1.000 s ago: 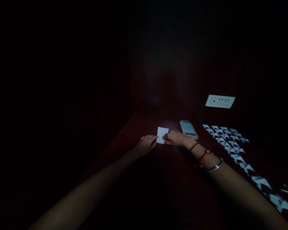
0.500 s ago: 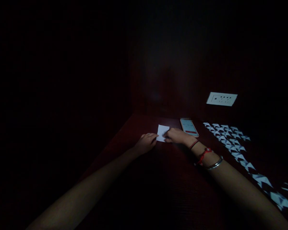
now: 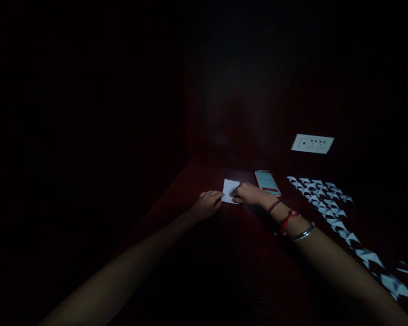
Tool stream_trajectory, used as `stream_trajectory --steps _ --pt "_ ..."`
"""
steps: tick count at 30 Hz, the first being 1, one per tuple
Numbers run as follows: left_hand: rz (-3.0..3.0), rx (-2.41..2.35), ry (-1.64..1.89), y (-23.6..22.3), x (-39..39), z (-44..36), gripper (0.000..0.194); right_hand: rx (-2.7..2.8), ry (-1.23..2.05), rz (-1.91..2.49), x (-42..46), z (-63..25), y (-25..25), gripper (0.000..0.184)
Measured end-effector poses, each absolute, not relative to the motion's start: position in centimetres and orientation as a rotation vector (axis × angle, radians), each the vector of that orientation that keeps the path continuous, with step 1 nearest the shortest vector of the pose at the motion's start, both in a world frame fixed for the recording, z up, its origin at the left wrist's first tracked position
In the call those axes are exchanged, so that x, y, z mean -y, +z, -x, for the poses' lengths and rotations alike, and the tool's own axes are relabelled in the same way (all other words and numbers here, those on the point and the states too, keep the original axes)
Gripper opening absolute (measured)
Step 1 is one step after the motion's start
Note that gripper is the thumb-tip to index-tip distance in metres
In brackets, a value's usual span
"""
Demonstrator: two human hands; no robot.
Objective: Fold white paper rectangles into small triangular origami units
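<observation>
A small white sheet of paper (image 3: 229,186) lies flat on the dark reddish table. At its left edge, my left hand (image 3: 207,204) has its fingertips closed on the paper. My right hand (image 3: 250,194) is curled over the lower right part of the sheet, its fingertips bent together and gripping there; its palm side is hidden. Cords and a silver bangle circle the right wrist. Just beyond that hand lies a phone (image 3: 267,182) with its screen lit.
Several folded white paper pieces (image 3: 335,222) stand in rows along the right of the table (image 3: 204,253). A socket plate (image 3: 313,144) is on the dark wall behind. The left side is too dark to make out.
Both hands stay on the paper with hardly any movement. The whole view has shifted slightly, so the socket plate and phone appear a little lower.
</observation>
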State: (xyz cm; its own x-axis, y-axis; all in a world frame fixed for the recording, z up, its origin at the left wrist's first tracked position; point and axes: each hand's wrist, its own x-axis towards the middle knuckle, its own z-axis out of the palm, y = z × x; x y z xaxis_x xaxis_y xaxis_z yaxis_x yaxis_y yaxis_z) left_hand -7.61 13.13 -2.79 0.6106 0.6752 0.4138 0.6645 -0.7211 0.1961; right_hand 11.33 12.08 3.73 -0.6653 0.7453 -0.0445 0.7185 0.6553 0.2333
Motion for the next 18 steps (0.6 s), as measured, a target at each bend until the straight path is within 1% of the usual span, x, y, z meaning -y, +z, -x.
stream_trajectory --steps 5,18 --pt "-2.798 -1.169 0.732 -2.70 -12.98 7.60 0.027 -2.738 0.316 -1.221 -12.37 -11.40 3.40 0.023" --pt "-2.803 -1.158 0.734 -2.69 -12.98 7.63 0.027 -2.704 0.379 -1.258 -11.71 -11.24 3.46 0.029"
